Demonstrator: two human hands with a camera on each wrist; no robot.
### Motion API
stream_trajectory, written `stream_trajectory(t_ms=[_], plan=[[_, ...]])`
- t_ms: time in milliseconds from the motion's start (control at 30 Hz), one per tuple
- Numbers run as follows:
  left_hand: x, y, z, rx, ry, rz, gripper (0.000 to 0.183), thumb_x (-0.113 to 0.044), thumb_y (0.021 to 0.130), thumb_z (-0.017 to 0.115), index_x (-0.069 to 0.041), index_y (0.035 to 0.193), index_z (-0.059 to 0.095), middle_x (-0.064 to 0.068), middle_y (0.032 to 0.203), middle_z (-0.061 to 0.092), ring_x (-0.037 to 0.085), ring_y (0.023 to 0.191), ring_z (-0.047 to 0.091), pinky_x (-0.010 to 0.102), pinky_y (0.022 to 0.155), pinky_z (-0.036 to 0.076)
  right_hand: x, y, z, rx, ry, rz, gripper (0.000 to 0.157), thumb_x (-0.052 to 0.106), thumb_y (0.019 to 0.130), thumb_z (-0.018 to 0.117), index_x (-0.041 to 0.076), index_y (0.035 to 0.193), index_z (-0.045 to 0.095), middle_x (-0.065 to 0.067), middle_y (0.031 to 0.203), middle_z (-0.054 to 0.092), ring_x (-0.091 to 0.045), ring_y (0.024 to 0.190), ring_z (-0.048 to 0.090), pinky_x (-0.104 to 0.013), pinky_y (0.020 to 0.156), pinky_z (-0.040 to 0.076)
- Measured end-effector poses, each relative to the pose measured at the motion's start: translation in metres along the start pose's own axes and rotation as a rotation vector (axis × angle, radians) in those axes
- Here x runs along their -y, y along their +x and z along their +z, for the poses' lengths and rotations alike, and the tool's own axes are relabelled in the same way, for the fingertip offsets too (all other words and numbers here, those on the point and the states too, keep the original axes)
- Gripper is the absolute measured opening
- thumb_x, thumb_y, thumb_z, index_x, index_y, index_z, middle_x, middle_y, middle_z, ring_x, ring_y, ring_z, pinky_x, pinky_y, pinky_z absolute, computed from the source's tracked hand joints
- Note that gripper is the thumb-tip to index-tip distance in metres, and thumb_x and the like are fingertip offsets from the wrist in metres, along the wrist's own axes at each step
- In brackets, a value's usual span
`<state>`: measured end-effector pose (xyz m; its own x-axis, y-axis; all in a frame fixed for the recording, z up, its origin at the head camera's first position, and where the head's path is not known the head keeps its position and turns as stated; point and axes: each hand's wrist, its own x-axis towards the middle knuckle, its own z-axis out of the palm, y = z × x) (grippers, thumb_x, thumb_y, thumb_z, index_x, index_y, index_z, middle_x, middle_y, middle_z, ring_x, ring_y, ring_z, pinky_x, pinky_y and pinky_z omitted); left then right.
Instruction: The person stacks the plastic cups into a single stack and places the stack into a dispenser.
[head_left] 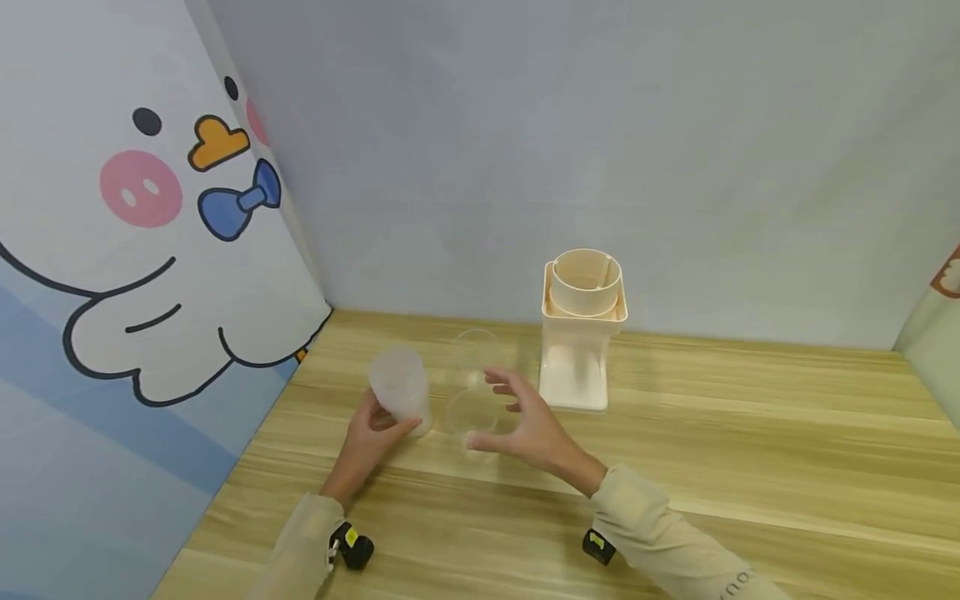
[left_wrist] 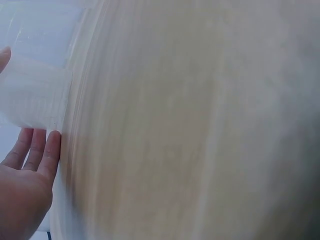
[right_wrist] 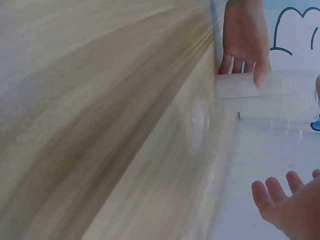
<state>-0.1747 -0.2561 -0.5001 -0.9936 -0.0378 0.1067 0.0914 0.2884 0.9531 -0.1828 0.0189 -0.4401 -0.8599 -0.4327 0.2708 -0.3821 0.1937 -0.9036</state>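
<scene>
On the table, my left hand point(head_left: 371, 433) holds a frosted white cup point(head_left: 397, 379), its thumb on the near side. In the right wrist view that hand point(right_wrist: 247, 37) has its thumb across the frosted cup point(right_wrist: 237, 86). A clear see-through cup point(head_left: 472, 408) stands upright just right of it. My right hand point(head_left: 528, 425) is spread in a loose C beside the clear cup, thumb near its base. The right wrist view shows a gap between the right hand's fingers point(right_wrist: 275, 190) and the clear cup point(right_wrist: 270, 120).
Behind my right hand stands a cream appliance point(head_left: 573, 333) with a round cup-shaped top and a flat base. A pale cloth wall point(head_left: 600, 150) borders the table's back edge. At the left hangs a sheet point(head_left: 112, 275) printed with a cartoon bird.
</scene>
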Motion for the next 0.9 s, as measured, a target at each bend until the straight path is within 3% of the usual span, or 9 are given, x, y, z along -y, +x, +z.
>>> stream_trajectory(t_ms=[233,500,733,800,900], plan=[[-0.008,-0.002,-0.001,0.015,0.003,-0.021,0.073,-0.021,0.081,0.077,-0.016,0.142,0.036,0.011,0.130,0.052,0.025,0.114,0.051,0.039,0.093,0.045,-0.012,-0.004,0.006,0.004,0.038,0.064,0.089,0.022,0.067,0.087,0.013,0.141,0.037,-0.012,0.134,0.047,-0.038,0.121,0.044,-0.051,0.094,0.041],[-0.037,-0.011,0.001,0.016,0.018,-0.040,0.070,-0.015,0.082,0.075,-0.008,0.140,0.037,0.015,0.130,0.052,0.028,0.114,0.051,0.039,0.092,0.045,-0.021,-0.005,0.013,0.016,0.084,0.108,0.081,0.017,0.072,0.083,0.010,0.138,0.038,-0.021,0.133,0.046,-0.042,0.118,0.046,-0.051,0.094,0.042],[-0.039,-0.010,0.002,0.014,0.011,-0.053,0.070,-0.016,0.082,0.076,-0.009,0.140,0.037,0.015,0.130,0.052,0.029,0.114,0.051,0.040,0.093,0.044,-0.026,-0.002,0.021,0.001,0.095,0.110,0.074,0.015,0.071,0.083,0.003,0.131,0.040,-0.022,0.127,0.051,-0.037,0.117,0.048,-0.049,0.093,0.042],[-0.033,-0.008,0.001,0.013,0.007,-0.054,0.072,-0.020,0.081,0.077,-0.011,0.140,0.037,0.014,0.130,0.052,0.028,0.114,0.051,0.040,0.093,0.044,-0.026,-0.002,0.023,-0.008,0.105,0.117,0.071,0.014,0.071,0.082,0.002,0.128,0.042,-0.021,0.125,0.052,-0.036,0.115,0.049,-0.049,0.092,0.043],[-0.022,-0.006,0.001,0.007,0.000,-0.057,0.073,-0.023,0.080,0.078,-0.015,0.140,0.037,0.011,0.130,0.052,0.026,0.114,0.051,0.041,0.094,0.043,-0.009,-0.005,0.021,-0.013,0.122,0.135,0.065,0.008,0.072,0.080,0.001,0.126,0.044,-0.020,0.123,0.053,-0.039,0.114,0.050,-0.050,0.092,0.042]])
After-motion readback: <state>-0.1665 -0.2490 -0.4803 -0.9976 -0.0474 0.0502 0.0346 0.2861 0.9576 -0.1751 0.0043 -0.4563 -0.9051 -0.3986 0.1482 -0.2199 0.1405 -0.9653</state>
